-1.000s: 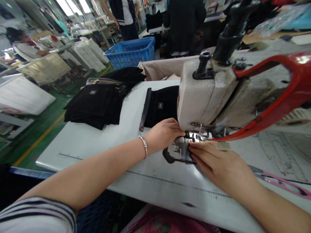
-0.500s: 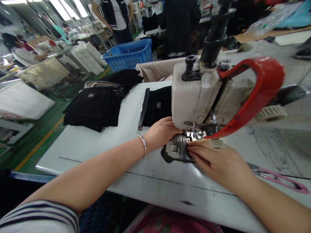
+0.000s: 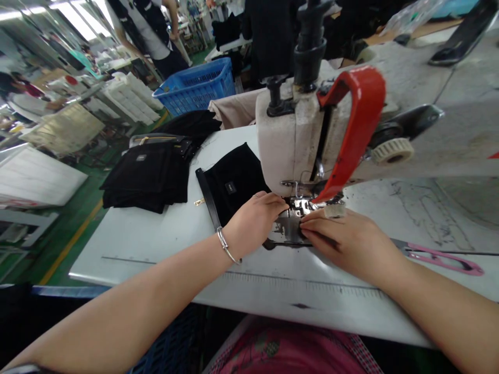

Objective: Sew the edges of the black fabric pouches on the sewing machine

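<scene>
Loosely curled hands [image 3: 351,236], left [image 3: 253,221] touching black pouch [image 3: 245,169]

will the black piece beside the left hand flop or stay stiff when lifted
The black piece would likely flop, as it looks like thin cloth lying flat on the table. Its edge strip may bend less: it lies straight. The gold pull would probably dangle, since it juts past that strip.
</scene>
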{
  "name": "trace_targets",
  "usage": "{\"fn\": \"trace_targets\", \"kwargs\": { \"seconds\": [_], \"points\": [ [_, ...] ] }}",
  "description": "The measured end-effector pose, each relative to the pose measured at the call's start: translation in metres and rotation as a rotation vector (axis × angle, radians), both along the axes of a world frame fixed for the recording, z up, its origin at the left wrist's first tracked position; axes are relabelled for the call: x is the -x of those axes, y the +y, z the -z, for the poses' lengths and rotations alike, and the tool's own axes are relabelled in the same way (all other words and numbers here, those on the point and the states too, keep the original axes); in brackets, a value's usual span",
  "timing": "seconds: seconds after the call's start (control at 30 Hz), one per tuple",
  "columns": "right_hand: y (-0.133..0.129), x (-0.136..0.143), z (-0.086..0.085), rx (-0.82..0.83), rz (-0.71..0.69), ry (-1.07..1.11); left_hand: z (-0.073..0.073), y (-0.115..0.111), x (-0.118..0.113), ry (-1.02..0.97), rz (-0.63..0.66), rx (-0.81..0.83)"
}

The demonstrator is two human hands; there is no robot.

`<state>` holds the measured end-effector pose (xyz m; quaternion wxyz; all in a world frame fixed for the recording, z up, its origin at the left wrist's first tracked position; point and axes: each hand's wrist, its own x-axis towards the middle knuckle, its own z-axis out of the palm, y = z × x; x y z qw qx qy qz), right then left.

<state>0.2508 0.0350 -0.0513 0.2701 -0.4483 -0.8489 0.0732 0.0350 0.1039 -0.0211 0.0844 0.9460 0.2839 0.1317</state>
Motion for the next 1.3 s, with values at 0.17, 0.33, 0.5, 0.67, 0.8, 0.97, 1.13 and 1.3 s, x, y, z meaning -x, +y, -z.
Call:
{"fn": "trace_targets", "kwargs": {
  "seconds": [0.17,0.33,0.5,0.67,0.8,0.97,1.13,1.3],
  "points": [
    [0.002,-0.002,-0.006,-0.052,0.087,-0.017,-0.004,-0.004,0.004,0.102,-0.026,0.059],
    [0.007,-0.010,-0.010,0.006,0.234,-0.183,-0.020,0.002,0.009,0.222,0.066,0.162],
    [0.010,-0.018,-0.011,0.029,0.110,-0.100,-0.026,0.017,0.014,0.203,0.137,0.296],
    [0.010,-0.010,-0.007,-0.021,0.275,-0.204,-0.006,0.018,0.024,0.105,0.239,0.163],
    [0.009,-0.008,-0.005,-0.051,0.268,-0.212,0.009,0.002,0.031,0.045,0.158,0.141],
    [0.009,-0.011,-0.003,-0.076,0.248,-0.184,0.010,0.008,0.036,0.067,0.243,0.129],
    [0.005,-0.011,0.001,-0.078,0.240,-0.120,0.005,0.046,0.041,0.120,0.493,0.097],
    [0.005,-0.011,0.003,-0.064,0.249,-0.101,-0.002,0.066,0.040,0.209,0.630,0.074]
  ]
}}
